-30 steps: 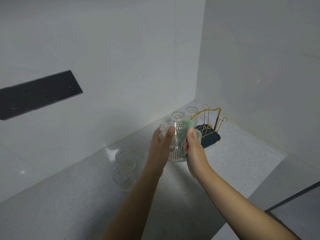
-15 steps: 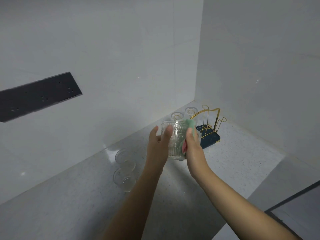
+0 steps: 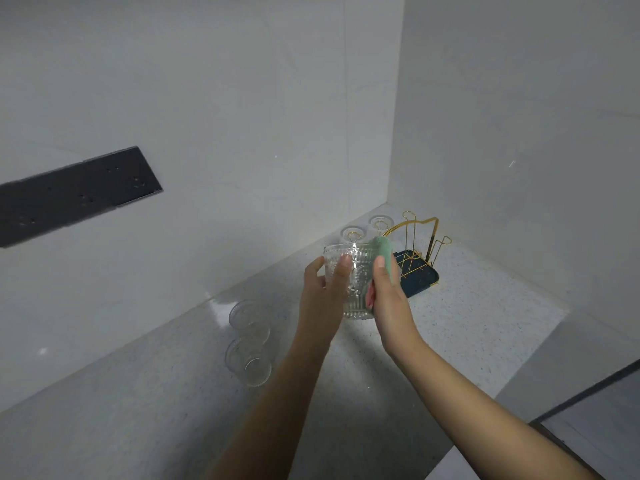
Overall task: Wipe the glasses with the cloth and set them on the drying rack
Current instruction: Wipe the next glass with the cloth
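Head view showed both bare forearms reaching up from the lower edge toward the corner of a pale speckled counter (image 3: 467, 317). At the middle of the frame the left hand (image 3: 323, 292) was wrapped around the near side of a ribbed clear glass (image 3: 356, 282), thumb and fingers pressed on its wall, the glass upright and lifted off the counter. At the glass's 3 o'clock the right hand (image 3: 386, 292) was closed on a green cloth (image 3: 384, 252), pressing it flat against the glass wall, with a fold of cloth rising above the rim. At 2 o'clock from the hands, close to the wall corner, stood the drying rack (image 3: 420, 271), gold wire pegs on a dark blue tray, with two glasses (image 3: 367, 230) on its far-left pegs, partly hidden behind the held glass. At 8 o'clock from the hands, two more glasses (image 3: 247, 337) sat on the counter, one just in front of the other, near the left wall. A dark panel (image 3: 76, 194) was fixed on that wall at 9 o'clock.
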`<action>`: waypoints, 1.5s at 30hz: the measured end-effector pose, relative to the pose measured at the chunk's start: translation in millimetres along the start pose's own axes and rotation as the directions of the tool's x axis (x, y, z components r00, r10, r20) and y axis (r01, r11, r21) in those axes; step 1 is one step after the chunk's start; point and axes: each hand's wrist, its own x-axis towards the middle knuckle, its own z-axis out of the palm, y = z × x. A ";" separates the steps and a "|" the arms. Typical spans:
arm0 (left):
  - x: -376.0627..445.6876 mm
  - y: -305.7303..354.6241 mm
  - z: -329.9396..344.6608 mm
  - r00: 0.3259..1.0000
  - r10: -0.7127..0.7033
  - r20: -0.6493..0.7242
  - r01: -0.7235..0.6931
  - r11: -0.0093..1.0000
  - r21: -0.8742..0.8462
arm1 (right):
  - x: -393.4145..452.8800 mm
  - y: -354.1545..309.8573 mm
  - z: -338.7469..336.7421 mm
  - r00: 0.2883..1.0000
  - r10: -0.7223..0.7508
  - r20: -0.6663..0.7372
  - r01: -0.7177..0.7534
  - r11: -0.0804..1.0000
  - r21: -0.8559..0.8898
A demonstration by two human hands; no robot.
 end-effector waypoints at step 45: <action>0.7 5.5 -16.8 0.330 -0.093 0.939 0.426 0.903 -0.060 | 32.7 -14.2 -60.4 0.184 0.470 0.863 0.041 0.874 -0.484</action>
